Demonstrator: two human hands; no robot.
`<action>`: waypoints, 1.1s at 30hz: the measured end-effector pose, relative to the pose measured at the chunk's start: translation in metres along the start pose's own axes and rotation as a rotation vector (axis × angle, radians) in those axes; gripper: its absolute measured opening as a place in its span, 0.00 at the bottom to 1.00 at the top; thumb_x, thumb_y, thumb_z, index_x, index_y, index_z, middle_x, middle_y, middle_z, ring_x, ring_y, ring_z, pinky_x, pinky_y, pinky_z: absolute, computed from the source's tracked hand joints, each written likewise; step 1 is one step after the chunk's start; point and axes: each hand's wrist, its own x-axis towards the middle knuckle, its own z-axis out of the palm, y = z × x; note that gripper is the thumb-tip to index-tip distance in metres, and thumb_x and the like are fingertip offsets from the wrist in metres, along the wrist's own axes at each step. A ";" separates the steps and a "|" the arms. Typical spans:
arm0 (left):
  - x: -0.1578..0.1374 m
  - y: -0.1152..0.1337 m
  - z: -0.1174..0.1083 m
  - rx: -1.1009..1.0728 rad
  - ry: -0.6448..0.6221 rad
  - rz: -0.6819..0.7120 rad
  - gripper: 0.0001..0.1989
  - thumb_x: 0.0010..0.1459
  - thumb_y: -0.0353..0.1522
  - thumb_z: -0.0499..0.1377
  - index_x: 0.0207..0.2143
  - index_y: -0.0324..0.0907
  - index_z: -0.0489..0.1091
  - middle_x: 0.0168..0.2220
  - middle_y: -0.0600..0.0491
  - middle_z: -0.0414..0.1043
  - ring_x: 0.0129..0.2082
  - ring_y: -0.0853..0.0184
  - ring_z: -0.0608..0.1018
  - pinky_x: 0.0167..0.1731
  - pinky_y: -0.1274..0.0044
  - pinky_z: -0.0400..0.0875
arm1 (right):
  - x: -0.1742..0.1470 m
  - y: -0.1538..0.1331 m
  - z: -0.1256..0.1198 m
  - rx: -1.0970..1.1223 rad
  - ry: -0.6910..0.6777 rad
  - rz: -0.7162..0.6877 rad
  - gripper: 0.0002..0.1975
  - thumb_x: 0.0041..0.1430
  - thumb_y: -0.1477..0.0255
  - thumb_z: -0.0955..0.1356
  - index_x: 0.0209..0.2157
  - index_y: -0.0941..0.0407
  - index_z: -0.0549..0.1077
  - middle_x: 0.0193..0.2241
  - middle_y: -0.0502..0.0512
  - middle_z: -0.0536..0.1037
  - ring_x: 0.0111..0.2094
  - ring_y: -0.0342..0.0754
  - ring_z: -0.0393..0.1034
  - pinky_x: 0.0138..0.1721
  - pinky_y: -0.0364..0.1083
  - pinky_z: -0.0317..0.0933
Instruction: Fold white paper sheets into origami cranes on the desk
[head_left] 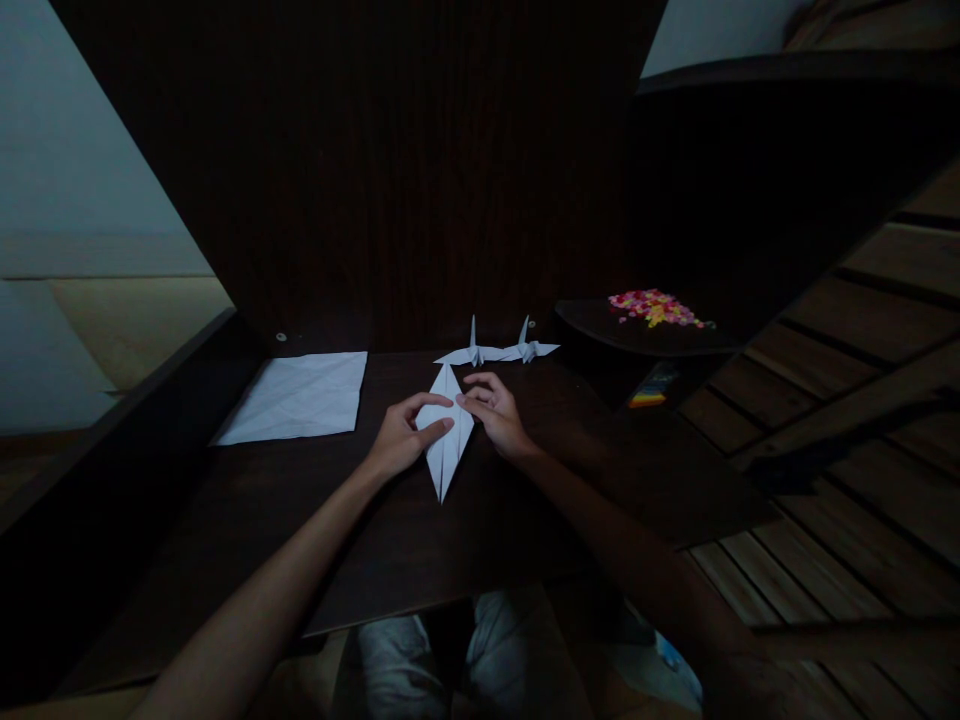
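Observation:
A white origami paper (444, 465), folded into a long diamond with a slit down its lower half, lies on the dark desk. My left hand (405, 435) holds it from the left, thumb and forefinger reaching over its middle. At its right edge, my right hand (501, 415) pinches the paper with the thumb and curled fingers; part of that grip is hidden. Just beyond the diamond's top point stand two finished white paper cranes (474, 354) (528, 351), side by side. To the left rests a creased, unfolded white sheet (307, 395).
A dark upright panel (420, 180) rises behind the desk (420, 570), and a low side wall (135, 400) borders it on the left. On a corner shelf (592, 325) at the right is a pile of small pink, red and yellow pieces (656, 308). Below it sits a rainbow-striped item (649, 396).

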 end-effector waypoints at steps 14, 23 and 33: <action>0.004 -0.001 -0.003 -0.046 0.250 0.010 0.17 0.44 0.38 0.67 0.37 0.39 0.74 0.34 0.51 0.76 0.30 0.66 0.76 0.28 0.77 0.69 | -0.004 0.010 0.004 0.045 -0.180 0.147 0.28 0.43 0.67 0.74 0.43 0.52 0.58 0.23 0.42 0.72 0.19 0.41 0.68 0.18 0.39 0.62; 0.007 -0.006 -0.003 -0.126 0.351 -0.015 0.19 0.41 0.37 0.68 0.38 0.39 0.74 0.37 0.50 0.77 0.33 0.65 0.77 0.29 0.76 0.71 | -0.005 0.009 0.002 0.039 -0.287 0.107 0.29 0.42 0.70 0.75 0.44 0.52 0.59 0.21 0.39 0.70 0.17 0.39 0.68 0.19 0.40 0.65; 0.004 0.000 -0.004 -0.219 0.123 -0.023 0.18 0.41 0.36 0.69 0.35 0.40 0.69 0.28 0.54 0.74 0.24 0.70 0.75 0.23 0.80 0.68 | -0.006 0.002 0.003 0.005 -0.233 0.133 0.15 0.46 0.63 0.73 0.31 0.57 0.68 0.22 0.46 0.73 0.18 0.40 0.67 0.18 0.40 0.63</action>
